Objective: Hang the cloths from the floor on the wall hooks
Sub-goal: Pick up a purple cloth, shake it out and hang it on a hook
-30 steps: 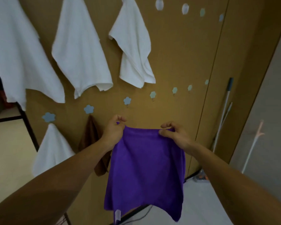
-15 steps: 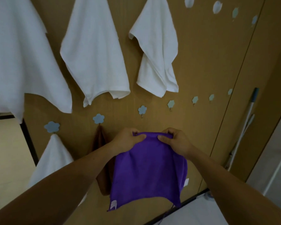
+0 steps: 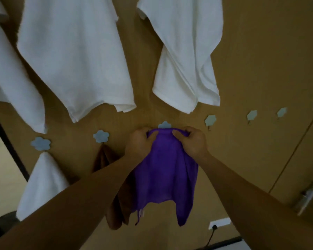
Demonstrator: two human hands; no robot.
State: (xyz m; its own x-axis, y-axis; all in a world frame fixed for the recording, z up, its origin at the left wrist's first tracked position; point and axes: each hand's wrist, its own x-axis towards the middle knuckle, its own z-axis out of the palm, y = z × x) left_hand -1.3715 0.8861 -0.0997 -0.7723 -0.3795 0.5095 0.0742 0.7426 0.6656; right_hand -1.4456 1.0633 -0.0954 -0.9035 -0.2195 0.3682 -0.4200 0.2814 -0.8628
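Purple cloth (image 3: 163,170) now nearer flower-shaped hook (image 3: 164,125)

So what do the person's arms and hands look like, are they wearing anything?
Both arms are bare as far as the picture shows: no sleeves, gloves, watch or bracelet. The left hand and right hand show no rings on the parts facing the camera. The fingers are partly tucked into fabric, so those parts cannot be checked.

- Left hand (image 3: 139,143) is raised at the far end of an outstretched bare forearm, fingers curled shut on bunched fabric.
- Right hand (image 3: 192,141) mirrors it just to the right, thumb pinching in, forearm reaching from near right.
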